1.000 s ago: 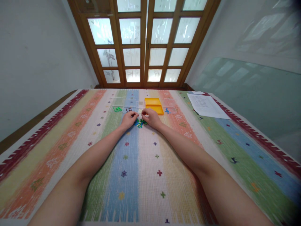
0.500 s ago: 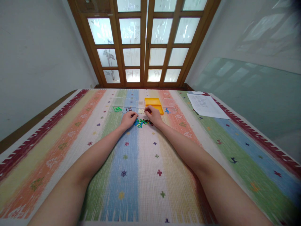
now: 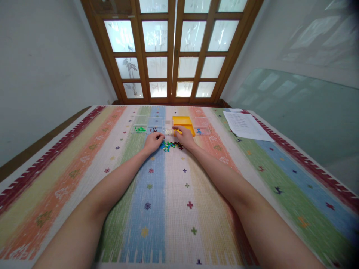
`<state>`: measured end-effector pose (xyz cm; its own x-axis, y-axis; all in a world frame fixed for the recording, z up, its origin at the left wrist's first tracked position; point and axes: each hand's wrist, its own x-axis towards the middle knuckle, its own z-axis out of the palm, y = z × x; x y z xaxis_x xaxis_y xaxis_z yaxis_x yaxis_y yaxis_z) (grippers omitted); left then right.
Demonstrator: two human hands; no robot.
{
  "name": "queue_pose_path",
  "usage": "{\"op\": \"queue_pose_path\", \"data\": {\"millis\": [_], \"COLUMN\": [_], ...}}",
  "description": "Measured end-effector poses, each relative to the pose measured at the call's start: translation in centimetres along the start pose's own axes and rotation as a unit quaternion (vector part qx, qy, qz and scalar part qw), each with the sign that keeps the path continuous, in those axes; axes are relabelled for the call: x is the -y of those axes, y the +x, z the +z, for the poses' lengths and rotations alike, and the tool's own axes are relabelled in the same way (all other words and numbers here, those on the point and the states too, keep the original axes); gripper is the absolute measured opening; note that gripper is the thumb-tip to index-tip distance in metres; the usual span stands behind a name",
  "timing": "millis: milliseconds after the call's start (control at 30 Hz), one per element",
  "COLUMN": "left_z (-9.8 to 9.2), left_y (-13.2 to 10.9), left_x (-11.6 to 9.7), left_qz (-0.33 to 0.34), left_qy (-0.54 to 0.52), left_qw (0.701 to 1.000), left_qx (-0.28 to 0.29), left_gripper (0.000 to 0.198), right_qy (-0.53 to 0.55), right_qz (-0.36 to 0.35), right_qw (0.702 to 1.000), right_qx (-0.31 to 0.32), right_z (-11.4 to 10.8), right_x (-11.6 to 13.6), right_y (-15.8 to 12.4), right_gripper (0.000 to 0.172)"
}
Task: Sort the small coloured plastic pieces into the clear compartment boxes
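Note:
A small pile of tiny coloured pieces (image 3: pixel 169 145), blue, green and dark, lies on the striped cloth between my hands. My left hand (image 3: pixel 153 141) rests at the pile's left edge with its fingers curled in a pinch. My right hand (image 3: pixel 183 135) reaches past the pile to the clear tray (image 3: pixel 167 131) just left of the yellow tray (image 3: pixel 183 123), fingertips pressed together. What either hand holds is too small to make out.
A row of clear trays sits behind the pile: one with green pieces (image 3: pixel 139 129), one with dark pieces (image 3: pixel 153 130), one with blue pieces (image 3: pixel 201 130). A printed sheet of paper (image 3: pixel 246 125) lies at the far right. Glazed wooden doors (image 3: pixel 171 48) stand beyond the table (image 3: pixel 84 157).
My right hand has moved away from the pile, forward toward the trays by the yellow one. My left hand has stayed at the pile's left edge.

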<state>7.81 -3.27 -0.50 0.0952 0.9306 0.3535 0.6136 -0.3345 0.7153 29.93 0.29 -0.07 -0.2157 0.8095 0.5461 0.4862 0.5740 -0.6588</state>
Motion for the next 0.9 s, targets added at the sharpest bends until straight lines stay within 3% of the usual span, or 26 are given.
{"op": "queue_pose_path", "data": {"millis": [333, 667, 900], "left_z": [-0.4, -1.4, -1.3], "left_y": [0.2, 0.6, 0.5], "left_x": [0.4, 1.2, 1.2], "left_qz": [0.000, -0.015, -0.016], "left_qy": [-0.001, 0.014, 0.025], "left_qw": [1.000, 0.999, 0.999], "left_qx": [-0.008, -0.024, -0.018], "left_gripper": [0.022, 0.023, 0.024], "right_qy": [-0.039, -0.129, -0.234], "right_qz": [-0.006, -0.084, -0.104], "right_qw": [0.999, 0.967, 0.934], "right_qx": [0.013, 0.201, 0.248], "right_z": [-0.8, -1.6, -2.9], "right_x": [-0.5, 2.5, 2.9], "right_y": [0.5, -0.2, 0.2], "right_gripper": [0.024, 0.016, 0.014]}}
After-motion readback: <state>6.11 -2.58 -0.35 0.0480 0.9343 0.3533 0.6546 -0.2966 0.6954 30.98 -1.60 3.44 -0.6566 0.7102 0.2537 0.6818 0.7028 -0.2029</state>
